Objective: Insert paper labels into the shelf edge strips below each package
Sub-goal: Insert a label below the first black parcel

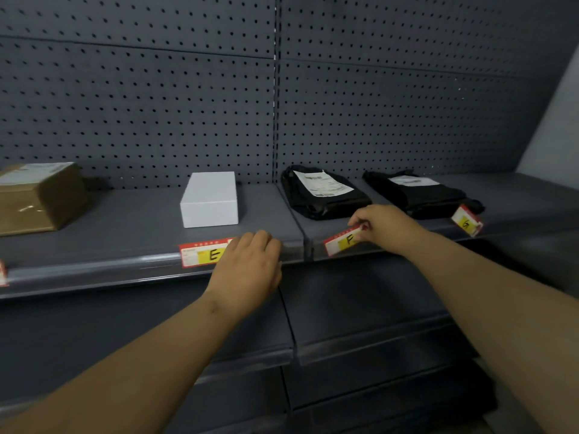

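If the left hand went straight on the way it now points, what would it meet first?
The left hand aims between the white box and black package, so probably the pegboard wall; depth is unclear.

Dark wall with holes, and more shelves down low

A dark grey back wall (pixel 141 98) full of little round holes stands behind the top shelf, from its left end to its right end. A thin metal post (pixel 275 89) with slots runs up the middle of it. Past the right end is a pale plain wall (pixel 554 126). Under the top shelf's front edge are two lower grey shelves (pixel 360 308), one below the other.
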A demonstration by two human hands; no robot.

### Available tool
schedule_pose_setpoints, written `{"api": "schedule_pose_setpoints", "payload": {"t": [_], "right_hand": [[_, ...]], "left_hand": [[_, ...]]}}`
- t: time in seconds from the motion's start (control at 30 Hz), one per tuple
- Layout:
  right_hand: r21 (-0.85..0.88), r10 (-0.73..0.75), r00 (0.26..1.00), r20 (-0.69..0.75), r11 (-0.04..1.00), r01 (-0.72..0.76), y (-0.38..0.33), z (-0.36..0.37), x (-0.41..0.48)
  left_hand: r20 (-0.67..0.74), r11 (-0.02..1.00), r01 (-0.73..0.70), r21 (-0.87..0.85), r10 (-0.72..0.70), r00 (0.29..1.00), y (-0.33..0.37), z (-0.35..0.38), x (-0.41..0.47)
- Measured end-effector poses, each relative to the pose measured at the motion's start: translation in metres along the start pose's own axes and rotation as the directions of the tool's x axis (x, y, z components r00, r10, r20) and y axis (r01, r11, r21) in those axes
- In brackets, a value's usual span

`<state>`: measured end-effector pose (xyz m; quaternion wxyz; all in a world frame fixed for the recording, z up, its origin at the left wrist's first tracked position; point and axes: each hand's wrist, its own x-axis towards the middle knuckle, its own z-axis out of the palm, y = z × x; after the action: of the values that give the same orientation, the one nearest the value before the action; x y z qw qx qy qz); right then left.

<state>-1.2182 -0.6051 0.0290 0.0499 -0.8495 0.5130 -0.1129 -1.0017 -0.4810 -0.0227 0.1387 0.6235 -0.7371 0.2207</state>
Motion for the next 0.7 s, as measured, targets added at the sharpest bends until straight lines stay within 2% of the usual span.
{"api": "schedule_pose_setpoints", "payload": {"t": [0.13, 0.3, 0.53, 0.7], "right_hand": [[-0.014, -0.098, 0.995, -0.036, 0.995, 0.097, 0.015, 0.000, 0.010], [0.057, -0.179, 0.978, -0.109, 0.981, 0.186, 0.032, 0.001, 0.022], [0.201, -0.198, 0.969, -0.147, 0.953, 0.225, 0.045, 0.007, 0.024], [0.187, -0.197, 0.965, -0.171, 0.956, 0.228, 0.046, 0.011, 0.027]], "left_hand": [[0.016, 0.999, 0.020, 0.026, -0.020, 1.000, 0.026, 0.005, 0.014], [-0.007, 0.999, 0.048, -0.006, -0.048, 0.999, 0.050, 0.019, 0.027], [0.021, 0.998, 0.053, -0.017, -0.053, 0.998, 0.060, 0.025, 0.036], [0.060, 1.000, -0.003, 0.004, 0.003, 0.998, 0.061, 0.026, 0.039]]}}
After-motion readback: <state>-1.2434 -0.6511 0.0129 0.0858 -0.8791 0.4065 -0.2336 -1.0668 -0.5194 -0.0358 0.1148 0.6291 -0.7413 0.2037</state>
